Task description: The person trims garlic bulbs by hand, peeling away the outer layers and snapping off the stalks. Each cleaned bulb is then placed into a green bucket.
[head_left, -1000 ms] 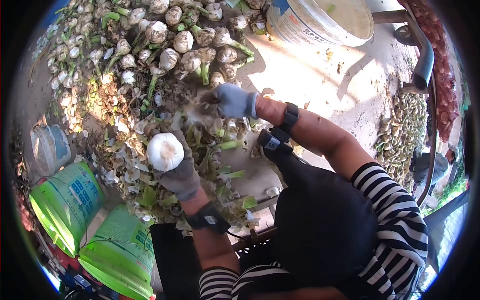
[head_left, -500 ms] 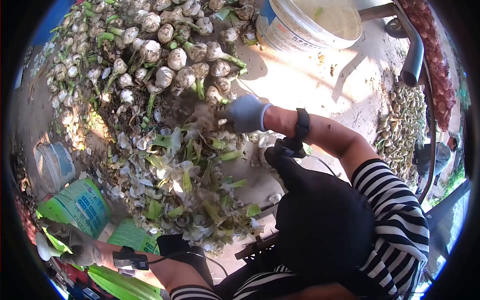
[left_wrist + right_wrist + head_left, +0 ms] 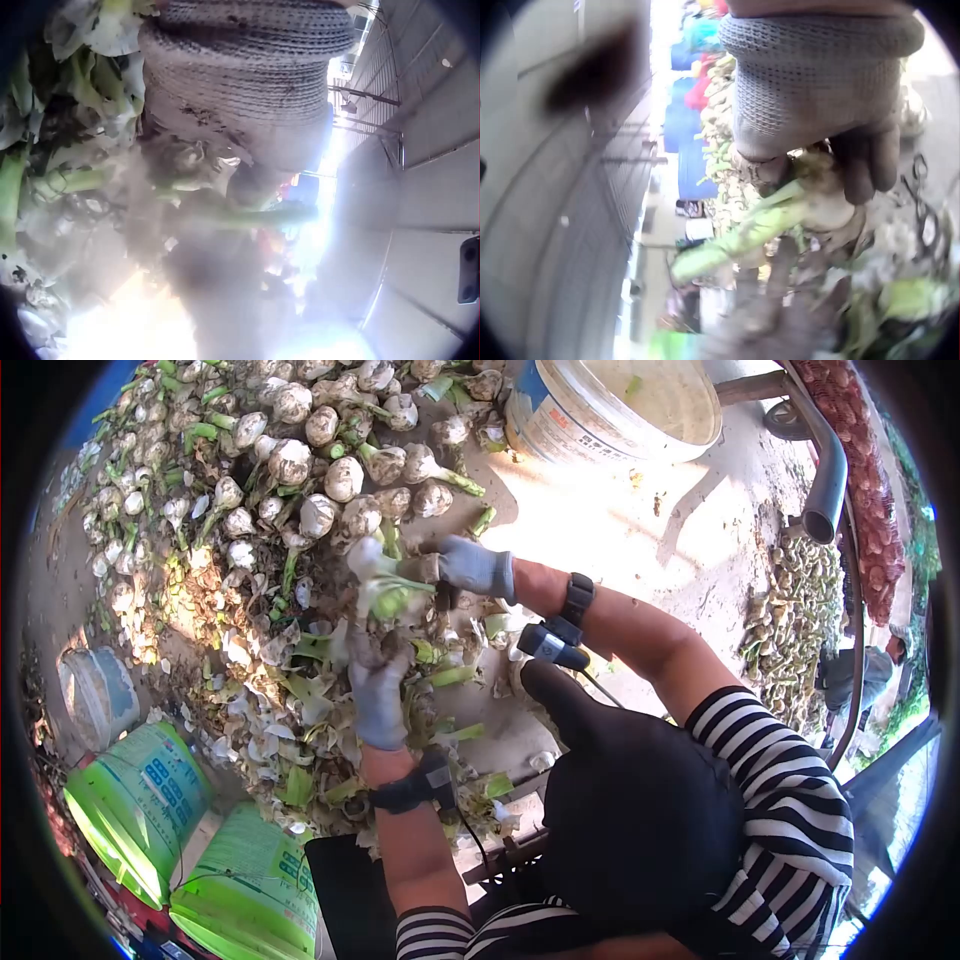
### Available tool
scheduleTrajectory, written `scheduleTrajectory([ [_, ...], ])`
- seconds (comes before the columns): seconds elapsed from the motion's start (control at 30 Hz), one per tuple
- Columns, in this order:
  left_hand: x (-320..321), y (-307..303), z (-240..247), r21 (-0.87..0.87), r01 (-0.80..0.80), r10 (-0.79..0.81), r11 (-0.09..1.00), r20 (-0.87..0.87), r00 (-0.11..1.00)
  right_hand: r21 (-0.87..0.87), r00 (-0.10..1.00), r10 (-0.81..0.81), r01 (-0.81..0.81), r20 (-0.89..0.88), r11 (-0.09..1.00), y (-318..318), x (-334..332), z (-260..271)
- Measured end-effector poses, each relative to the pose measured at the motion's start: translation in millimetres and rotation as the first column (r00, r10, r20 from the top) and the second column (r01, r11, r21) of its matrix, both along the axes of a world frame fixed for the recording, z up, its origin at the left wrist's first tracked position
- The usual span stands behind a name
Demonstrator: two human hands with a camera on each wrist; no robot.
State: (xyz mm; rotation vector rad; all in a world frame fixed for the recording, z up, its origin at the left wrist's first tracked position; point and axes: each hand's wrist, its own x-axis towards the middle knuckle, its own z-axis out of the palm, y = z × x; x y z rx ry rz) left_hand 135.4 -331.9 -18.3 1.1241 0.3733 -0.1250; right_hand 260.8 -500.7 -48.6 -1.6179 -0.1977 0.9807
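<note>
Gloved and dirty at the fingers, the right hand point(image 3: 477, 567) point(image 3: 817, 105) grips a garlic bulb point(image 3: 829, 210) whose thick green stem points down and left in the right wrist view. In the head view a blurred bulb with green stem point(image 3: 368, 560) lies between the hands. Just below it is the left hand point(image 3: 378, 690), fingers pointing up toward it; the right wrist view shows the left fingers point(image 3: 780, 307) spread under the stem. Glare and blur cover much of the left glove point(image 3: 240, 105) and its fingertips.
A pile of garlic point(image 3: 290, 460) with stems lies at the upper left, peelings and cut leaves point(image 3: 310, 710) under the hands. Around stand a white bucket point(image 3: 600, 430), green buckets point(image 3: 140, 800) and a small pale bucket point(image 3: 97, 695). A metal pipe point(image 3: 825, 470) stands at the right.
The left hand carried a white bulb to the green buckets at lower left, then came back without it beside the right hand. A stemmed bulb now shows between the hands.
</note>
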Motion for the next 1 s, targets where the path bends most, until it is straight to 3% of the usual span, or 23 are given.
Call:
scheduleTrajectory([
  [0.03,-1.4,-3.5,-0.3,-0.004,0.002,-0.002,1.0,0.0,1.0,0.201,0.976,0.024,0.02,-0.216,0.979,-7.3,-10.2,11.1],
  [0.1,-7.6,-12.1,0.4,0.046,0.024,-0.027,0.999,0.06,0.998,0.193,0.94,0.178,-0.125,-0.291,0.973,-7.3,-22.3,24.4],
  [0.17,-7.0,-10.1,5.0,0.066,0.011,-0.016,0.998,0.071,0.997,0.176,0.95,0.176,-0.133,-0.259,0.975,-5.4,-28.1,17.8],
  [0.2,-7.1,-7.6,11.1,0.079,0.003,-0.003,0.997,0.001,1.0,0.007,0.992,0.122,-0.122,0.034,0.992,-5.6,-29.4,15.9],
  [0.23,-5.7,-6.5,15.8,0.09,-0.003,0.009,0.996,-0.068,0.998,-0.15,0.938,0.104,-0.056,0.331,0.987,-5.0,-27.8,21.0],
  [0.3,-7.2,-8.6,6.3,0.085,-0.024,0.025,0.996,-0.005,1.0,-0.175,0.939,0.138,-0.085,0.315,0.981,-3.4,-25.6,24.8],
  [0.37,-10.3,-14.8,4.1,0.324,0.14,-0.171,0.936,0.067,0.983,0.175,0.855,-0.146,0.066,0.497,0.982,6.6,-35.0,19.5],
  [0.4,-12.0,-18.0,5.9,0.269,0.183,-0.197,0.946,0.025,0.98,-0.118,0.91,0.092,-0.047,0.404,0.992,3.9,-30.7,12.9],
  [0.43,-11.8,-23.1,7.1,0.266,0.186,-0.2,0.946,0.026,0.979,-0.12,0.91,0.09,-0.044,0.404,0.992,2.2,-26.3,18.6],
  [0.5,-12.6,-31.9,9.3,0.17,0.15,-0.166,0.974,0.087,0.982,-0.256,0.937,0.275,-0.218,0.215,0.942,3.2,-17.4,36.3],
  [0.57,-16.5,-31.6,14.3,0.13,0.081,-0.084,0.988,0.01,0.996,-0.221,0.945,0.286,-0.249,0.156,0.943,-1.4,-16.9,30.2],
  [0.63,-20.5,-22.5,12.3,0.087,0.083,-0.078,0.993,-0.052,0.996,0.069,0.959,0.221,-0.236,0.176,0.969,-8.7,-18.3,22.5],
  [0.67,-21.5,-18.7,14.1,0.016,0.083,-0.082,0.996,-0.062,0.995,0.106,0.978,0.208,-0.206,-0.009,0.973,-11.5,-19.9,30.0],
  [0.77,-19.2,-20.4,21.0,0.11,0.113,-0.117,0.987,0.034,0.993,0.216,0.987,0.143,-0.154,0.066,0.964,-11.9,-24.4,8.9],
  [0.8,-19.6,-17.9,17.9,0.113,0.113,-0.118,0.987,0.038,0.992,0.229,0.997,0.083,-0.081,0.0,0.97,-9.8,-27.5,1.1],
  [0.83,-22.3,-13.8,11.2,-0.267,0.042,-0.045,0.963,-0.009,0.999,0.23,0.997,0.083,-0.081,0.002,0.97,-9.8,-28.2,7.9],
  [0.87,-23.1,-12.0,10.0,-0.606,-0.053,0.004,0.794,-0.082,0.997,0.3,0.982,0.071,-0.015,-0.175,0.954,-10.9,-29.0,20.8],
  [0.9,-24.9,-12.9,11.6,-0.606,-0.057,0.007,0.794,-0.086,0.996,0.354,0.934,0.072,0.061,-0.35,0.933,-11.4,-30.2,27.4],
  [0.97,-21.4,-19.2,24.6,-0.685,-0.278,0.133,0.674,-0.257,0.957,0.31,0.939,0.032,0.081,-0.342,0.947,-7.5,-30.7,17.9],
  [1.0,-41.9,-8.5,-31.2,-0.451,-0.183,0.157,0.874,-0.095,0.983,0.293,0.962,0.006,0.077,-0.272,0.953,-6.1,-29.8,13.3],
])
